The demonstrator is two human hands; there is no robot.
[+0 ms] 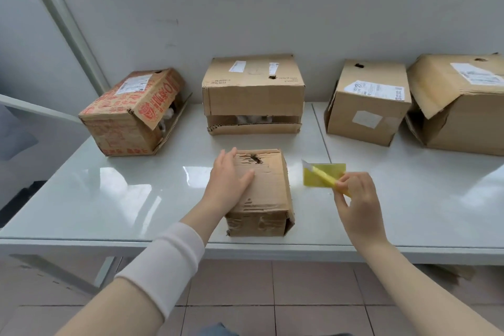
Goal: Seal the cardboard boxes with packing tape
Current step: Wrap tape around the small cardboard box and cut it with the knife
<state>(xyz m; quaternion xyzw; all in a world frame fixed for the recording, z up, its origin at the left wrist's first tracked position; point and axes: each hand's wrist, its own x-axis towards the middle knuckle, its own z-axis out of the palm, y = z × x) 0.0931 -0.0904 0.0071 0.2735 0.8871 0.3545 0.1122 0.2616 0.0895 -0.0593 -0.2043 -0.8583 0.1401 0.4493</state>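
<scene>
Cardboard, worn and scuffed: the small box (267,188) sits on the white worktop (109,194), close to its near edge. The left hand (226,183) lies flat on the box top, fingers straight. Right of the box, the right hand (357,204) pinches a yellow knife (324,176), blade out, above a yellow card (336,168). Behind the box stand four larger boxes (253,90), some with flaps gaping.

Hazard: the blade is bare and angled toward the box side. A slip could cut the left hand or slit the cardboard. No tape roll is visible.
</scene>
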